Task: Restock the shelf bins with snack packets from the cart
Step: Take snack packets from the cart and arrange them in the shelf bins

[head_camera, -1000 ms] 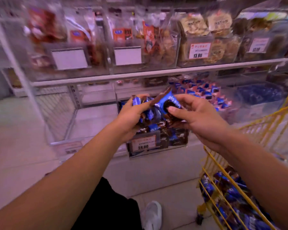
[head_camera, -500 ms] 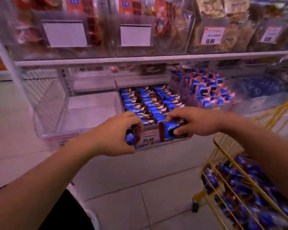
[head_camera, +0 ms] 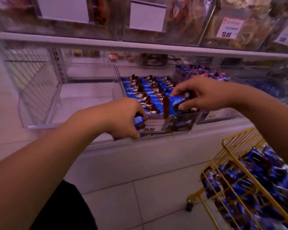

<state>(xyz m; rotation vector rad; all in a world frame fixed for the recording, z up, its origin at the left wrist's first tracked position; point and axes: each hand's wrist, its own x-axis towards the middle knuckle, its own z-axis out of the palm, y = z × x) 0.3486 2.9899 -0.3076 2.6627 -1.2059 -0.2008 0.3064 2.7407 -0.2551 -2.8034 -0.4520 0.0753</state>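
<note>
A clear shelf bin (head_camera: 178,125) on the low shelf holds rows of blue and brown snack packets (head_camera: 148,90). Over its front right part, my right hand (head_camera: 204,95) pinches one blue packet (head_camera: 176,103) between thumb and fingers. My left hand (head_camera: 121,118) is curled round a few more blue packets (head_camera: 138,121) at the bin's front left corner, just in front of the 24.80 price label (head_camera: 150,127). The yellow wire cart (head_camera: 236,165) at the lower right is full of the same packets.
An empty clear bin (head_camera: 40,112) stands to the left of the filled one. Another bin with blue packets (head_camera: 201,73) sits behind to the right. The upper shelf (head_camera: 140,46) carries bins of other bagged snacks. Pale floor tiles lie below.
My right hand has lifted its packet from the bin's front edge to above the rows inside. The left hand stays at the front left corner. The view has moved closer.
</note>
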